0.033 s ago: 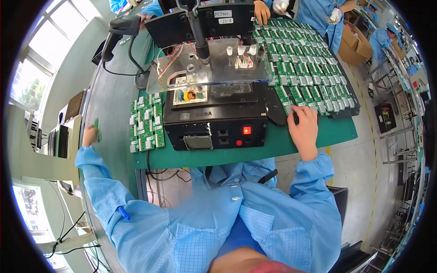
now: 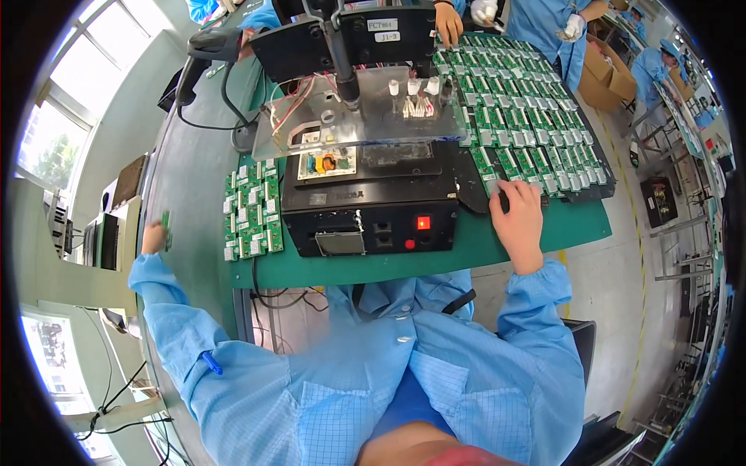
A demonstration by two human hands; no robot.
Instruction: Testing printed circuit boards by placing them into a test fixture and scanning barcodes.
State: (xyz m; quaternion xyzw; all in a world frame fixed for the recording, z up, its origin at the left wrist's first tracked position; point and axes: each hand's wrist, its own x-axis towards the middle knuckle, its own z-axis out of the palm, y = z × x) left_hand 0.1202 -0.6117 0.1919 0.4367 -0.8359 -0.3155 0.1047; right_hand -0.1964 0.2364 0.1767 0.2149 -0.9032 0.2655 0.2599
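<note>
Out at the left of the bench, my left hand (image 2: 154, 238) grips a small green circuit board (image 2: 167, 222) by its edge. My right hand (image 2: 519, 224) is at the near edge of the large array of circuit boards (image 2: 528, 116), its bent fingers closed on the end of a board (image 2: 487, 167). Between my hands stands a black test fixture (image 2: 369, 227) with a small screen, a lit red switch and a red button. A board with orange and yellow parts (image 2: 328, 164) lies in it under the raised clear plate (image 2: 365, 116). Left of the fixture is a smaller group of green boards (image 2: 253, 210).
A barcode scanner (image 2: 210, 48) sits on a stand at the far left, its cable trailing to the bench. The green mat (image 2: 326, 272) edges the bench in front of me. Across the bench, a co-worker's hand (image 2: 448, 23) touches the far boards. Cardboard boxes (image 2: 606, 78) stand at the right.
</note>
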